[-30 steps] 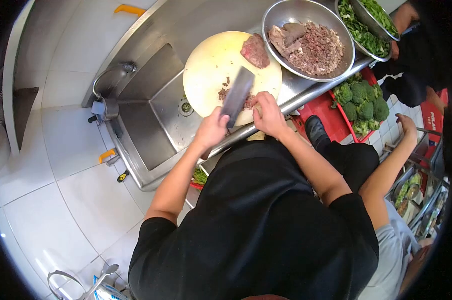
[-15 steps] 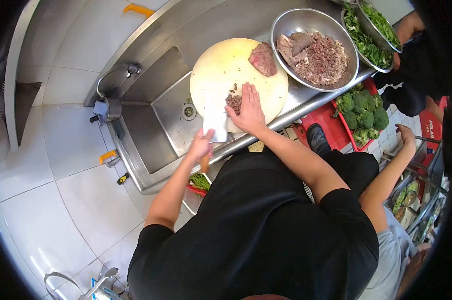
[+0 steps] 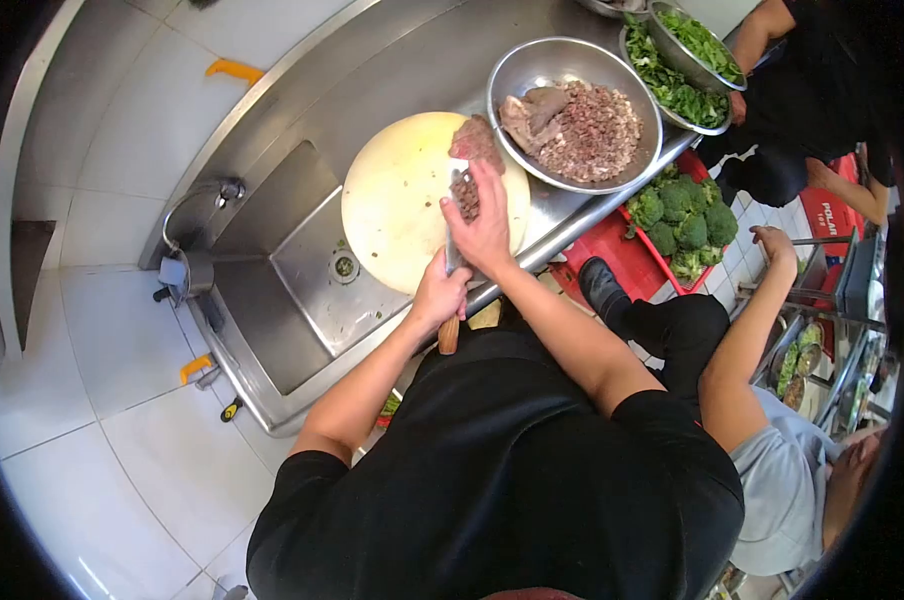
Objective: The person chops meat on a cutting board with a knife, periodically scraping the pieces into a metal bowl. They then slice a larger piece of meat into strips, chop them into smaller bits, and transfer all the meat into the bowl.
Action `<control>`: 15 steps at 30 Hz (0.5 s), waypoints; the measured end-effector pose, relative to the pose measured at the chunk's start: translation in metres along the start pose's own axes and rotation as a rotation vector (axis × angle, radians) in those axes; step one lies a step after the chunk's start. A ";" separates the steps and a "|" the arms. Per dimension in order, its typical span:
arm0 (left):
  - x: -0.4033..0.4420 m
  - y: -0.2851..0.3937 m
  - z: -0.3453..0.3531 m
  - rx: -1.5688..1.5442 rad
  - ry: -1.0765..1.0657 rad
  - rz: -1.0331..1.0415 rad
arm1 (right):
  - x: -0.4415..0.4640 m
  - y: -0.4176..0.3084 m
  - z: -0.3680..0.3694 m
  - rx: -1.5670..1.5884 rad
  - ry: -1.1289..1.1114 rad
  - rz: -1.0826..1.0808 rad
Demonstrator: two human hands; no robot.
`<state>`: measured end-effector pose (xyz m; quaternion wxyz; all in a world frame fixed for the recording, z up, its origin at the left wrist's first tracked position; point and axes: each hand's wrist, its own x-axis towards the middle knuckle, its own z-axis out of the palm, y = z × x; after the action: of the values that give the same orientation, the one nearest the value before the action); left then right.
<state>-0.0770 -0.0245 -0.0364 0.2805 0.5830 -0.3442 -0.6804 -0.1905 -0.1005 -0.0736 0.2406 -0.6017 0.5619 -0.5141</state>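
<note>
My left hand (image 3: pixel 442 292) is closed around the wooden handle of a cleaver (image 3: pixel 452 243). Its blade is turned nearly edge-on and points away from me over the round cutting board (image 3: pixel 387 220). Against the blade, my right hand (image 3: pixel 482 232) cups a small heap of chopped meat (image 3: pixel 465 197), thumb on one side and fingers on the other; part of the heap is hidden. A larger piece of meat (image 3: pixel 472 142) lies just beyond my fingertips, at the board's far edge. Beside the board stands a metal bowl (image 3: pixel 500 85) holding chopped meat and a few bigger pieces.
Left of the board is a steel sink (image 3: pixel 272 320) with a faucet (image 3: pixel 230 190). Bowls of cut greens (image 3: pixel 672 95) stand at the far right of the counter. On the floor, a red crate holds broccoli (image 3: pixel 687 215). Other people are close by on my right, one forearm (image 3: pixel 742 310) reaching forward.
The cleaver has moved from the left of the chopped meat up against it, its blade turning from flat to edge-on. My right hand has gone from flat to cupped around the heap.
</note>
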 end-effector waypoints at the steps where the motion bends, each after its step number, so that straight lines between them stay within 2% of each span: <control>1: 0.006 0.016 0.008 0.048 -0.032 0.056 | 0.016 -0.003 -0.011 -0.009 0.068 -0.047; 5: 0.043 0.075 0.055 0.273 -0.122 0.292 | 0.084 0.014 -0.062 -0.162 0.276 -0.114; 7: 0.074 0.089 0.075 0.367 -0.174 0.373 | 0.116 0.045 -0.084 -0.220 0.395 -0.139; 8: 0.066 0.111 0.089 0.393 -0.169 0.295 | 0.129 0.056 -0.098 -0.182 0.415 -0.070; 11: 0.070 0.114 0.107 0.495 -0.111 0.285 | 0.171 0.115 -0.129 -0.210 0.458 0.198; 13: 0.057 0.105 0.104 0.449 -0.116 0.244 | 0.188 0.159 -0.151 -0.545 0.435 0.099; 15: 0.041 0.090 0.093 0.370 -0.138 0.189 | 0.197 0.170 -0.154 -0.530 0.532 -0.073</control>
<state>-0.1772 -0.0979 0.0182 0.2071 0.5419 -0.5346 -0.6146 -0.4316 -0.2809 -0.0979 -0.0963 -0.5080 0.6964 -0.4977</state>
